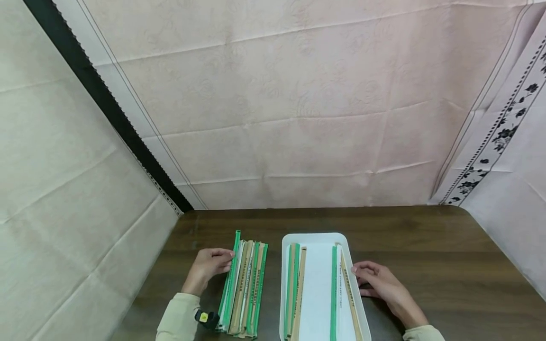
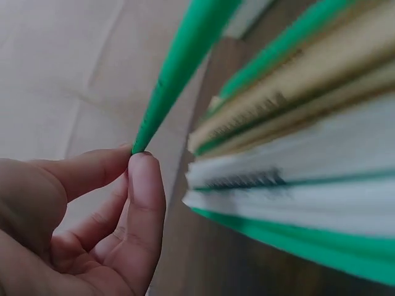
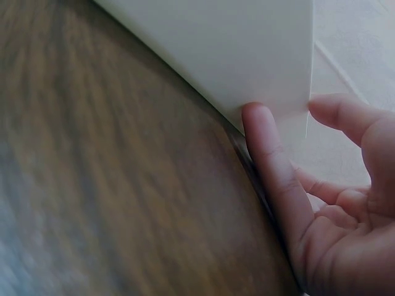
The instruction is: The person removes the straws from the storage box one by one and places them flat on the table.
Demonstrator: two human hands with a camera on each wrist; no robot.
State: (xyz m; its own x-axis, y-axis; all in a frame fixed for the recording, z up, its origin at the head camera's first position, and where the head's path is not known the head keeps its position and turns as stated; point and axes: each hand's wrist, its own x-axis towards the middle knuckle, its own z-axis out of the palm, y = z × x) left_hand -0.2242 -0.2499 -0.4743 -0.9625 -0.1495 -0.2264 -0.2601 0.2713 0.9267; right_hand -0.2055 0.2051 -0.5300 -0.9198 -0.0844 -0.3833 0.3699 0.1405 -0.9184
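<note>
At the left of the head view, my left hand (image 1: 211, 265) pinches a long, narrow green wrapped stick (image 1: 237, 237). In the left wrist view the green stick (image 2: 176, 74) has its end between thumb and finger, tilted away from the pile. Beside this hand lies a pile of similar sticks (image 1: 249, 284) in green, tan and white, some with dark print. My right hand (image 1: 379, 284) grips the right side of a white tray (image 1: 313, 238); the right wrist view shows one fingertip on the tray's outer wall (image 3: 247, 55) and another at its rim.
Inside the tray, green and tan sticks (image 1: 293, 284) lie along the left side, and green, white and tan ones (image 1: 334, 293) lie toward the right. The dark wooden table (image 1: 426, 246) meets pale cloth walls (image 1: 298, 118) at the back and sides.
</note>
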